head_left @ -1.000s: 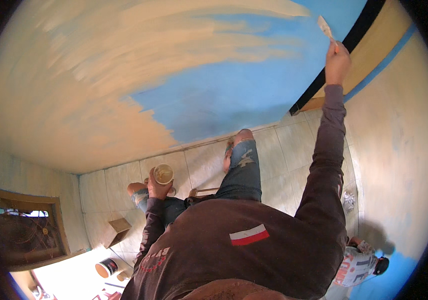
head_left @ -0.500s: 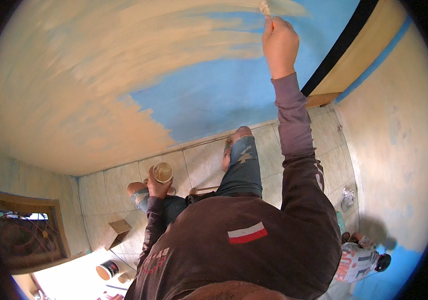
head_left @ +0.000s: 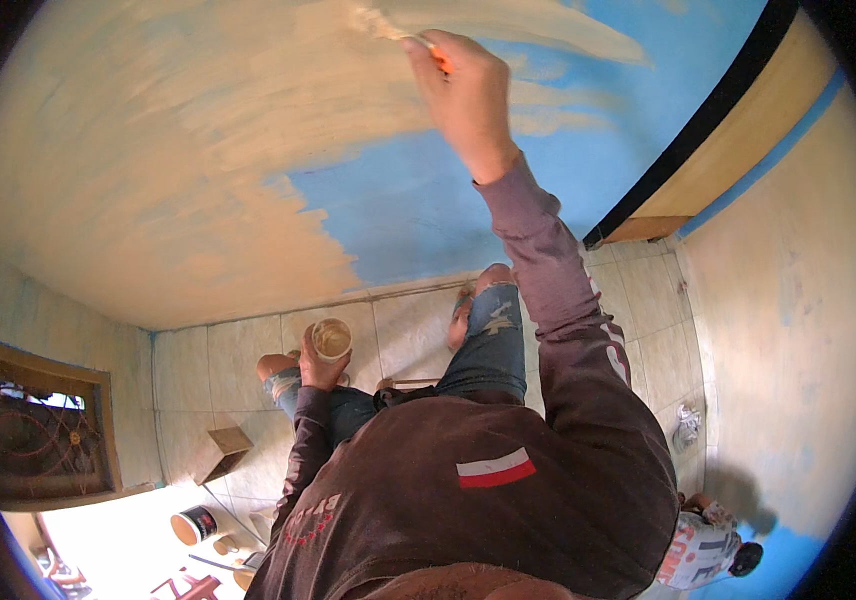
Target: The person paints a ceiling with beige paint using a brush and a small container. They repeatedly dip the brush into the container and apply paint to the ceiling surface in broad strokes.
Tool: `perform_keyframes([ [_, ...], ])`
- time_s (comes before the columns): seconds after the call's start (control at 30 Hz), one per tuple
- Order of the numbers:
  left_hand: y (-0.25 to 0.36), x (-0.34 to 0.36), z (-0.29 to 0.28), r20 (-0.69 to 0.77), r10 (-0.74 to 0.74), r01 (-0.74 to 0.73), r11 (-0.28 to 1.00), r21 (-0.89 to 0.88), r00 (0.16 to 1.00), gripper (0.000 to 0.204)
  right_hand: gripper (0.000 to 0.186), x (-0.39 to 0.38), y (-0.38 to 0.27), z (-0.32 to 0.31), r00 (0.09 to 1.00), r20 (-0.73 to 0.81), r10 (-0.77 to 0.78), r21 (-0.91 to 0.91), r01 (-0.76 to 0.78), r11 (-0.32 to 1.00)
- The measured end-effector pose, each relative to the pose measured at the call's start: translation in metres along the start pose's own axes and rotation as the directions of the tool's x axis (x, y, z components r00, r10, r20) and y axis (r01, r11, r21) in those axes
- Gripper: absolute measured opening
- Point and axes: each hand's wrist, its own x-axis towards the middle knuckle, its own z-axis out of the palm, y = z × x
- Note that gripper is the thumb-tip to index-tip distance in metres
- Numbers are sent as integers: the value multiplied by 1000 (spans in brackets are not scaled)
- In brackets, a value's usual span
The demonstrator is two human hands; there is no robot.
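Observation:
My right hand [head_left: 470, 100] is raised at the wall, closed round the orange handle of a paintbrush [head_left: 380, 24]. Its bristles, loaded with cream paint, touch or nearly touch the wall at the top of the view. The wall [head_left: 178, 170] is streaked with cream paint, while a blue area [head_left: 398, 200] shows below and to the right of my hand. Low on the left, my left hand [head_left: 324, 371] grips a small tub of cream paint [head_left: 332, 339], held near my knee with its open top facing up.
Another person [head_left: 693, 550] is low at the right, near the side wall. A dark door frame [head_left: 693, 130] borders the painted wall. On the tiled floor [head_left: 413, 325] are a wooden box [head_left: 225, 452], a paint bucket [head_left: 193, 525] and a crumpled white item [head_left: 687, 425]. A grilled window [head_left: 33, 435] lies left.
My right hand has swept left along the wall with the paintbrush, leaving a cream streak over the blue at the upper right. My left hand holds the tub in nearly the same place.

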Motion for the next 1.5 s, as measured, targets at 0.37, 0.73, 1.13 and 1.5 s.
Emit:
perform_keyframes([
  [0.37, 2, -3, -1, -30, 20, -19, 999, 51, 999, 99, 29, 32, 79, 15, 996, 51, 71, -50, -69, 996],
  [0.73, 14, -1, -5, 13, -10, 9, 999, 31, 1000, 99, 32, 51, 126, -107, 982, 64, 177, -344, -144, 928],
  [1.13, 12, 1, -6, 28, -11, 11, 1000, 23, 1000, 98, 39, 48, 180, -210, 937, -58, 346, -570, -315, 758],
  [1.5, 16, 2, -9, 101, -42, 36, 997, 61, 994, 100, 25, 26, 96, -194, 999, 2, 36, -434, -32, 900],
])
